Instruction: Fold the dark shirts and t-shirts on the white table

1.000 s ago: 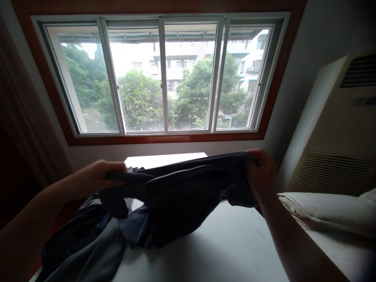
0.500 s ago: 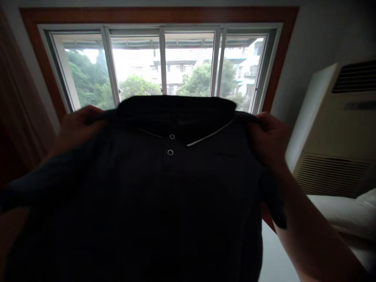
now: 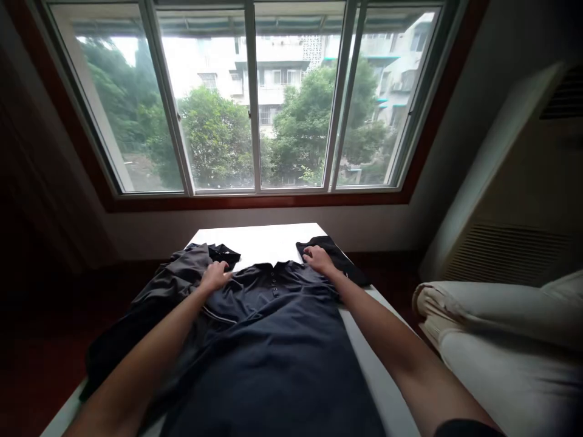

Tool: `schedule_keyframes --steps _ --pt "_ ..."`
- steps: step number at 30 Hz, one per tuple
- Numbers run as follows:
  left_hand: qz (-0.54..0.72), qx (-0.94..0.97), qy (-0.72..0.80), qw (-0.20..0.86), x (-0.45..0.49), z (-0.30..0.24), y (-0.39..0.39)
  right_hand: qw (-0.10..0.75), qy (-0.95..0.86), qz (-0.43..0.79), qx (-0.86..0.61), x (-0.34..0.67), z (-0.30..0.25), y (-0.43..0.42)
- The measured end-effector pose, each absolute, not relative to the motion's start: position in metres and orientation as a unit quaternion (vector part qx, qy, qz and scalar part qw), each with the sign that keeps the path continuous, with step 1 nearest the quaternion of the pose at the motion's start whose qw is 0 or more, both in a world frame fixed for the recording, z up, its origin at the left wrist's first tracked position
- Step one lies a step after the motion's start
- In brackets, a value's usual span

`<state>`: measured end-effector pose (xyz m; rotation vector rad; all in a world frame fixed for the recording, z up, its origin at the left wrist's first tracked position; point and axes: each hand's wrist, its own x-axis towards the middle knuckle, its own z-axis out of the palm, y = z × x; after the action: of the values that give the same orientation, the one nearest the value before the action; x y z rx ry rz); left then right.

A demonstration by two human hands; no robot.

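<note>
A dark navy polo shirt [image 3: 277,352] lies front side up along a white table [image 3: 259,243], its collar toward the window and its buttons at the neck. At the shirt's left shoulder area, my left hand [image 3: 215,277] rests with its fingers apart. My right hand [image 3: 320,260] is by the opposite shoulder, thumb and fingers spread, over the edge of a folded black garment [image 3: 339,258]. Rumpled grey and black clothes [image 3: 182,273] are heaped left of the shirt, partly behind my left forearm.
Beyond the table is a wide window [image 3: 255,121] with a brown frame. A beige floor-standing air conditioner [image 3: 510,200] is at right. Folded white bedding [image 3: 496,309] lies in front of it. Reddish-brown floor [image 3: 50,358] shows at left.
The polo shirt has come down from being held up by its shoulders in front of the window to lying on the table. Both hands have lowered and loosened. The view has tilted down.
</note>
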<state>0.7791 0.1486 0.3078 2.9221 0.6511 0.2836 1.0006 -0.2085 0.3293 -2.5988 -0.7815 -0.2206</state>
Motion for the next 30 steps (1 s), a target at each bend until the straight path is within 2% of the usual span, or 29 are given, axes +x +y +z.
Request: schedule_keyframes --steps 5,8,13,23,30 --pt "0.049 0.986 0.133 0.092 0.783 0.253 0.115 0.179 -0.365 0.030 -0.913 0.976 0.280 -0.188" --pt "0.020 0.986 0.135 0.093 0.784 0.234 0.104 0.141 -0.375 0.057 -0.915 0.960 0.257 -0.179" --pt "-0.016 0.978 0.183 0.097 0.793 0.217 0.108 0.102 -0.374 0.052 -0.920 0.951 0.231 -0.165" --pt "0.012 0.970 0.226 0.090 0.822 0.216 0.130 0.129 -0.351 0.047 -0.926 0.969 0.223 -0.141" --pt "0.046 0.984 0.168 0.039 0.790 0.208 0.125 0.137 -0.377 -0.009 -0.916 0.950 0.210 -0.156"
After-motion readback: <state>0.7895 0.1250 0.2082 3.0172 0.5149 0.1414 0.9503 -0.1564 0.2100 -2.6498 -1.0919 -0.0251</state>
